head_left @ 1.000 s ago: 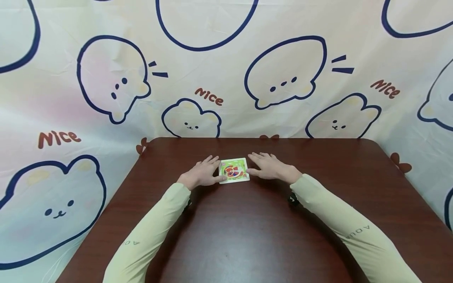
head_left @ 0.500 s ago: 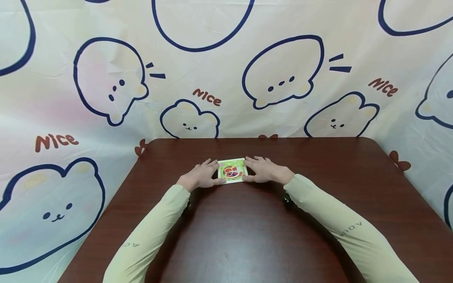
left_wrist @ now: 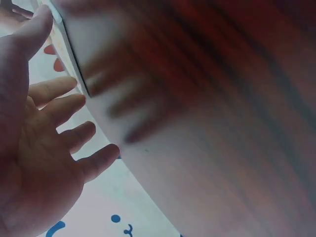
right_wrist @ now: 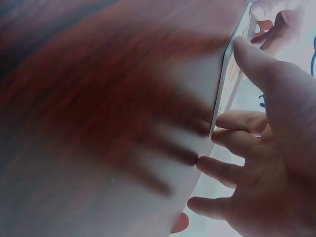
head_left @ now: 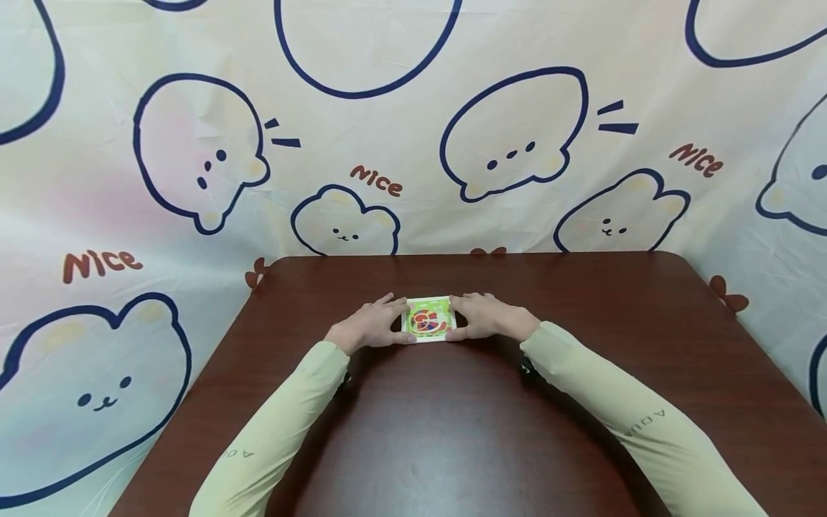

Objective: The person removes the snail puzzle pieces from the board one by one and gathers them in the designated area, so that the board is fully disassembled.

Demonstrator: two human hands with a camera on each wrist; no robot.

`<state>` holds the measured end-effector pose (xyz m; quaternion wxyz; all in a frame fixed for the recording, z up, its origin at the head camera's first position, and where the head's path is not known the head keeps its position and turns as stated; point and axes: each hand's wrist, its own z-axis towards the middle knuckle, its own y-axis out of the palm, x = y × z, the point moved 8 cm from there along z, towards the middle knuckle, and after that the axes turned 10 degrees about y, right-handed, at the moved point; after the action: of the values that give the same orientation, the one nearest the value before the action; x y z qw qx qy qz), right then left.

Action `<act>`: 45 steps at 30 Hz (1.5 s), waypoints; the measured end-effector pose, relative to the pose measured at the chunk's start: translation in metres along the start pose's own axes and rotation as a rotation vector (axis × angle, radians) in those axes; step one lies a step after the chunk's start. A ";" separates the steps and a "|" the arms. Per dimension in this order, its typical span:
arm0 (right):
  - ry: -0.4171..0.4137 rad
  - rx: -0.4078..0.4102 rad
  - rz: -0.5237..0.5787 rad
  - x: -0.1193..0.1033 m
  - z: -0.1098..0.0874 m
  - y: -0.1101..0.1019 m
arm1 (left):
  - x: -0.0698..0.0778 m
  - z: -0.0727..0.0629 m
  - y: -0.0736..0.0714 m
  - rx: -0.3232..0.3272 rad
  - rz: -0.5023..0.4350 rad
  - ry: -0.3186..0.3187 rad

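Note:
A small, thin square picture board lies flat on the dark brown table, with a white border and a red, blue and white design on green. My left hand holds its left side, thumb at the near corner and forefinger at the far one. On the opposite side my right hand grips it the same way. Seen from the left wrist, the thumb rests over the board's edge and the other fingers spread along the table. The right wrist view shows the thumb on the board's upper face, with two fingertips at its far end.
The brown wooden table reaches back to a pale cloth backdrop printed with cartoon bears and the word "Nice". Both forearms, in pale sleeves, lie across the table from the front.
The right hand has moved left onto the board's right side, and the left hand has closed in on its left side. The board has shifted slightly right and nearer and sits straighter.

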<state>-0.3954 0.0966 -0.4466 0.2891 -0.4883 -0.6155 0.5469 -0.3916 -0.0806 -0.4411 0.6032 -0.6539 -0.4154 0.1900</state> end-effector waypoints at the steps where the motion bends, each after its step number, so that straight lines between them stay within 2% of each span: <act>1: -0.008 0.004 0.000 0.000 0.000 0.000 | 0.001 0.000 0.000 0.000 -0.005 -0.001; 9: 0.011 0.023 -0.008 0.009 -0.007 0.000 | 0.016 0.003 -0.003 0.031 -0.028 0.023; 16: 0.006 0.018 -0.021 0.015 -0.017 0.001 | 0.024 0.009 0.003 0.010 -0.011 0.019; 26: 0.007 -0.010 0.007 0.015 -0.033 0.001 | 0.036 0.005 0.004 0.030 -0.020 0.000; 35: 0.008 -0.004 -0.005 0.018 -0.048 0.004 | 0.053 0.005 0.009 0.042 -0.008 0.010; 45: 0.032 -0.037 -0.002 0.032 -0.072 0.008 | 0.076 0.008 0.012 0.002 0.008 0.022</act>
<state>-0.3402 0.1535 -0.4433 0.2901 -0.5016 -0.6215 0.5272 -0.3497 -0.0164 -0.4352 0.6077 -0.6569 -0.4058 0.1856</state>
